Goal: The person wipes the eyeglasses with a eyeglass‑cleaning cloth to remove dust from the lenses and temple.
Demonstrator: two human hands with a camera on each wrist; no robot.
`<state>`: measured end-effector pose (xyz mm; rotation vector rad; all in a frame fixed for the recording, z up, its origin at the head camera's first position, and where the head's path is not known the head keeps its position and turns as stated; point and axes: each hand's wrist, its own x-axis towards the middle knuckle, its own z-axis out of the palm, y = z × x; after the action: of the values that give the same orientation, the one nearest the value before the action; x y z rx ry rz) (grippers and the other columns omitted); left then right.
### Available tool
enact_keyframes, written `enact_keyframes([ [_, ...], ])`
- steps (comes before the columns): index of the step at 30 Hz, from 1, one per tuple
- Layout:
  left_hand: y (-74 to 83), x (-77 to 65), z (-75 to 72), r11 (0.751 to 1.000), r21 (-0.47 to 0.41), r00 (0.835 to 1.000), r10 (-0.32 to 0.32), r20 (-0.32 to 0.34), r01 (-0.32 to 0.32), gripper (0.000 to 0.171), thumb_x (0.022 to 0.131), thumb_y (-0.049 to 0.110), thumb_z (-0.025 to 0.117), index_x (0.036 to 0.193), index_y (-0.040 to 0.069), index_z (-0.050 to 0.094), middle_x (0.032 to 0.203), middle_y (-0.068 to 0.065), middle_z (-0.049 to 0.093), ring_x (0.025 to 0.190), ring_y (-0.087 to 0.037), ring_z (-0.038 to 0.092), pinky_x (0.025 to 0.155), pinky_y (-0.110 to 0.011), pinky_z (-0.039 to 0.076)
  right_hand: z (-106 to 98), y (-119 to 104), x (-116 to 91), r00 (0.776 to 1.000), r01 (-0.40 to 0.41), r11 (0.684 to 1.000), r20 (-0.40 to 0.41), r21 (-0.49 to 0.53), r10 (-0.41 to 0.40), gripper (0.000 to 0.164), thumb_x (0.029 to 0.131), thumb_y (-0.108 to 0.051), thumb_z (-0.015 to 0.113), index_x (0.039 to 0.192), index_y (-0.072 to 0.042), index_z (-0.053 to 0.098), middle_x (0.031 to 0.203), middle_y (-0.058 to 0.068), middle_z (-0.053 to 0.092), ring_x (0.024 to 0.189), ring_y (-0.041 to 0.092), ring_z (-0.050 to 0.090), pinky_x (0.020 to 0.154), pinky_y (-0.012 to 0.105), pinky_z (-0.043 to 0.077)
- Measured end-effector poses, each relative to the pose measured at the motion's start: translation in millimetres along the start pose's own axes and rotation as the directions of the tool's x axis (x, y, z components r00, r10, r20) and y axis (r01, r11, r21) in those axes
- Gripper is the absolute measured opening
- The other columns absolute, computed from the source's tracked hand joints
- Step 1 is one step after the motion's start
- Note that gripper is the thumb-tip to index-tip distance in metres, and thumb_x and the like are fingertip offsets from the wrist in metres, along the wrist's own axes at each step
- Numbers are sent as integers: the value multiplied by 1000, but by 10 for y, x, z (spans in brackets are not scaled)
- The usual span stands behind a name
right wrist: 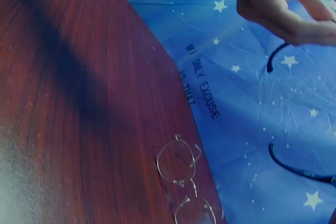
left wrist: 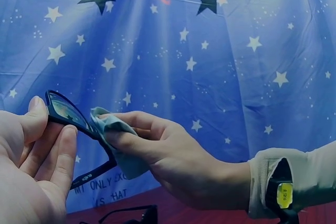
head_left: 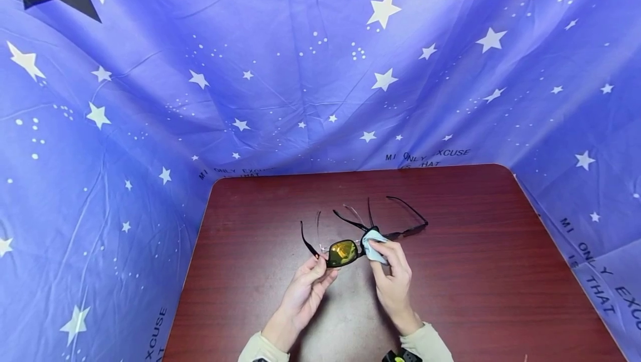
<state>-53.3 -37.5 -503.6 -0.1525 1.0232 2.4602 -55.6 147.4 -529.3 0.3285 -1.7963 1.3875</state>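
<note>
Black-framed sunglasses [head_left: 343,252] with yellow mirrored lenses are held up above the table, their temples unfolded and pointing away. My left hand [head_left: 306,291] pinches one end of the frame between thumb and fingers. At the other lens, my right hand [head_left: 394,281] grips a light blue cloth [head_left: 374,246] pressed around it, hiding most of that lens. The left wrist view shows the cloth [left wrist: 123,142] bunched between the right thumb and fingers. In the right wrist view only part of a hand [right wrist: 283,9] and the dark temple tips [right wrist: 302,171] appear.
Thin wire-rimmed round glasses [right wrist: 177,162] lie on the red-brown wooden table [head_left: 481,273], behind the held sunglasses. Another black pair of glasses [head_left: 414,229] lies to their right. Blue star-printed cloth [head_left: 300,73] hangs around the table's back and sides.
</note>
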Motion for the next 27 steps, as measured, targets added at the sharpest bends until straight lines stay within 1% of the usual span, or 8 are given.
enact_keyframes([
  [6, -1, -6, -22, 999, 32, 999, 26, 28, -27, 13, 107, 11, 52, 105, 14, 64, 109, 4, 68, 98, -5, 65, 95, -21, 54, -68, 0, 124, 998, -47, 999, -51, -25, 46, 38, 73, 34, 60, 106, 17, 68, 98, 31, 60, 109, 7, 60, 97, 13, 48],
  [13, -27, -15, -90, 988, 92, 981, 112, 158, -127, 11, 103, 7, 59, 103, 14, 68, 107, 5, 70, 100, -6, 68, 94, -20, 56, -155, 74, 160, 990, -120, 991, -86, -62, 115, 34, 78, 32, 62, 107, 16, 68, 99, 32, 60, 108, 4, 60, 95, 12, 49],
  [16, -46, -14, -114, 975, 175, 982, 113, 152, -140, 12, 101, 6, 62, 101, 16, 69, 102, 7, 73, 95, -5, 70, 92, -20, 57, -182, 81, 155, 987, -140, 988, -94, -66, 134, 33, 79, 31, 62, 108, 16, 68, 100, 31, 59, 109, 4, 60, 94, 12, 49],
  [18, -57, -13, -126, 952, 269, 984, 116, 134, -149, 13, 100, 4, 63, 101, 15, 69, 98, 9, 73, 92, -4, 70, 90, -21, 57, -199, 75, 151, 985, -151, 986, -93, -65, 145, 33, 79, 31, 61, 108, 16, 68, 100, 31, 59, 109, 4, 60, 94, 12, 49],
  [20, -63, -10, -136, 909, 378, 982, 136, 131, -176, 9, 98, 1, 63, 100, 6, 70, 95, 10, 74, 89, -4, 70, 87, -20, 57, -214, 66, 148, 984, -162, 984, -85, -69, 156, 32, 80, 30, 62, 108, 16, 68, 101, 29, 60, 109, 4, 60, 94, 12, 49],
  [22, -65, -5, -149, 839, 489, 970, 180, 164, -238, 6, 95, -2, 65, 99, -6, 68, 93, 9, 74, 88, -2, 69, 84, -19, 57, -227, 51, 150, 985, -163, 984, -75, -74, 157, 32, 80, 29, 62, 109, 16, 68, 101, 28, 60, 109, 3, 60, 94, 12, 49],
  [25, -56, 1, -162, 711, 604, 933, 260, 248, -359, 17, 91, -5, 69, 101, -18, 65, 91, -6, 75, 87, 0, 68, 80, -18, 57, -238, 25, 155, 988, -152, 984, -50, -88, 148, 32, 80, 29, 63, 108, 15, 69, 100, 27, 61, 108, 1, 59, 95, 11, 47],
  [27, -48, 4, -170, 612, 666, 904, 305, 299, -426, 14, 89, -4, 72, 99, -13, 68, 90, -14, 75, 85, 0, 68, 80, -19, 56, -239, 9, 159, 990, -137, 986, -30, -97, 134, 33, 79, 28, 63, 108, 14, 69, 99, 28, 62, 107, 1, 59, 95, 11, 46],
])
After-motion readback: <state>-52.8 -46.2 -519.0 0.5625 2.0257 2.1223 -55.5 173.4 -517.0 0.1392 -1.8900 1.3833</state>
